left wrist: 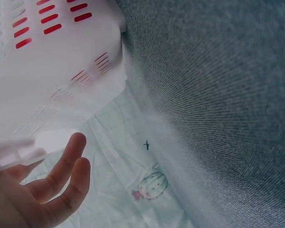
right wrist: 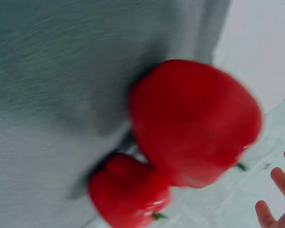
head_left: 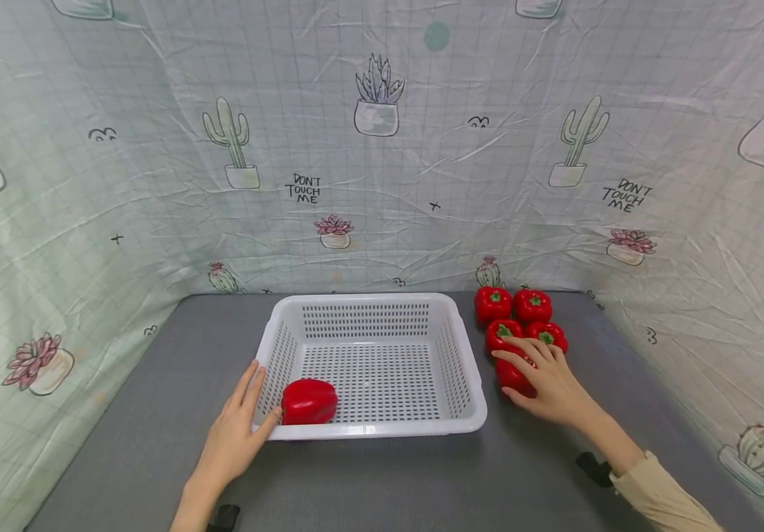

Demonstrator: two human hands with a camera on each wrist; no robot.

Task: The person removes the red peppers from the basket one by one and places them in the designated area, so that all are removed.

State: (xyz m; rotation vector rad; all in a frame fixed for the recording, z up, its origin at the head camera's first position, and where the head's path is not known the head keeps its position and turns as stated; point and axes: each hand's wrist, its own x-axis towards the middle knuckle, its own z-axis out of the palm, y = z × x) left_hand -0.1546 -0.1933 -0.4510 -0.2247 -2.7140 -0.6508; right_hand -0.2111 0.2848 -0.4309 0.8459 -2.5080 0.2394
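A white plastic basket [head_left: 369, 430] with slotted walls and floor stands on the grey table. Inside its near left corner lies a red bell pepper [head_left: 309, 401], its colour showing through the slots in the left wrist view. My left hand [head_left: 230, 436] holds the basket at that corner, thumb over the rim and fingers along the outside. To the basket's right, my right hand [head_left: 548, 380] hovers with spread fingers over the nearest red bell pepper [head_left: 513, 375], partly hiding it. In the right wrist view, the fingertips [right wrist: 281, 183] are apart from the large bell pepper [right wrist: 194, 123].
Several more red bell peppers [head_left: 532, 305] with green stems cluster behind the right hand, near the table's back edge. A printed cloth [head_left: 382, 170] with cactus drawings rises behind and beside the grey table [head_left: 382, 484].
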